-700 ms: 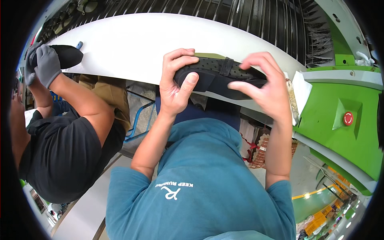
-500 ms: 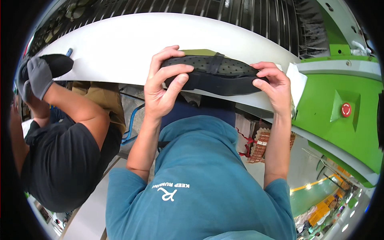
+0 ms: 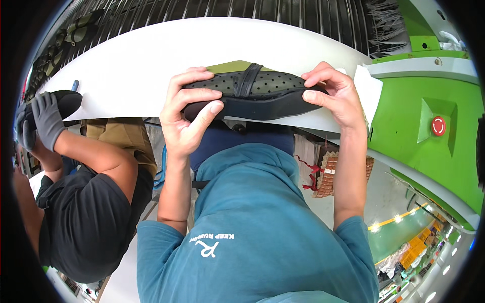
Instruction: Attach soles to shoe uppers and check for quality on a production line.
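A black shoe (image 3: 273, 104) with a dotted mesh upper, a dark strap across it and a thick black sole is held sideways between my two hands. An olive-green piece shows behind its upper edge. My left hand (image 3: 189, 108) grips the left end, fingers over the top and thumb against the sole side. At the right end, my right hand (image 3: 333, 93) pinches the tip between thumb and fingers. The shoe is over the near edge of a white work surface (image 3: 151, 60).
To the left, a co-worker in a black shirt (image 3: 91, 222) holds a dark shoe (image 3: 69, 102) in grey gloves. Dark metal slats (image 3: 237, 10) run behind the surface. On the right stands a green machine (image 3: 404, 116) with a red button (image 3: 438, 126); a white sheet (image 3: 367, 93) lies beside it.
The shoe and my left hand have shifted a little left, and the upper's strap is turned more toward me. The co-worker's shoe and gloves sit lower in view.
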